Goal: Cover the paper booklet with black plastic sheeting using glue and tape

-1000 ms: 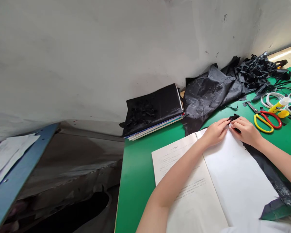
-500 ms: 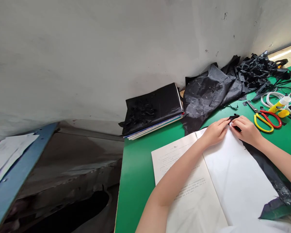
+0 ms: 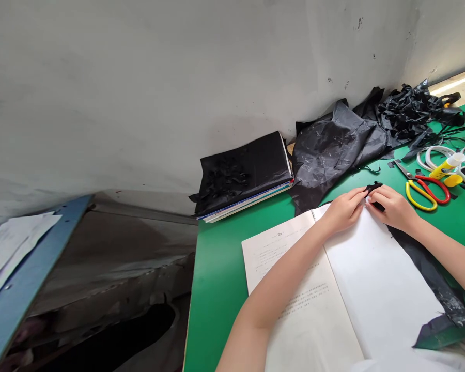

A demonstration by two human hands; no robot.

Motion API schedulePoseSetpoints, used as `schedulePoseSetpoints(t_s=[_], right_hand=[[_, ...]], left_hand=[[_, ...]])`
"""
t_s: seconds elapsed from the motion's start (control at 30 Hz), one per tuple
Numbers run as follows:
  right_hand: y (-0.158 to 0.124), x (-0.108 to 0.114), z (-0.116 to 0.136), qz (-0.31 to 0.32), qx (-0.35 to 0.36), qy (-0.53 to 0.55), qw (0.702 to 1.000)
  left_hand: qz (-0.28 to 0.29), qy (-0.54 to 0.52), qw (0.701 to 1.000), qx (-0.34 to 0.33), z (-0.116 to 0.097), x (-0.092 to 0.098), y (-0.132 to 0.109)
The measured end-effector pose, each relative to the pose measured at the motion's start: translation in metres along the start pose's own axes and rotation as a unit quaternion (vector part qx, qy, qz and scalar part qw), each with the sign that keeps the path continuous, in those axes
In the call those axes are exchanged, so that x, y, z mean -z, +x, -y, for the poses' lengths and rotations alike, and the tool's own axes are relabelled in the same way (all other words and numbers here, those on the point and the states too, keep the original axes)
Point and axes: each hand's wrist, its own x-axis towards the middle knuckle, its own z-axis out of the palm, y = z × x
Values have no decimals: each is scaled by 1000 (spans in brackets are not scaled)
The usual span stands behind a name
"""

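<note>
Pinching the black sheet (image 3: 426,268) at the far edge of an open book (image 3: 372,289), the left hand (image 3: 344,209) and right hand (image 3: 393,207) both grip it firmly; an uneven tug could tear it. Flat on the green table (image 3: 217,268), the book's long axis runs away and leftward, scissors (image 3: 411,182) lying near the right hand.

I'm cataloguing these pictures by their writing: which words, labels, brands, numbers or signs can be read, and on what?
None can be read.
Open book: printed lines and a small mark atop the left page, too small.
Yellow glue stick: dark marks on its side, too small and blurred.
Black sheet: faint pale marks; I cannot tell whether they are lettering.
</note>
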Motion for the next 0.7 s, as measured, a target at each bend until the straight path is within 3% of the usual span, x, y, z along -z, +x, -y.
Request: schedulePoseSetpoints(t_s=[0.7], right_hand=[[-2,0,-1,14,-25,19,999]], left_hand=[[12,4,1000,5,0,-2,1]])
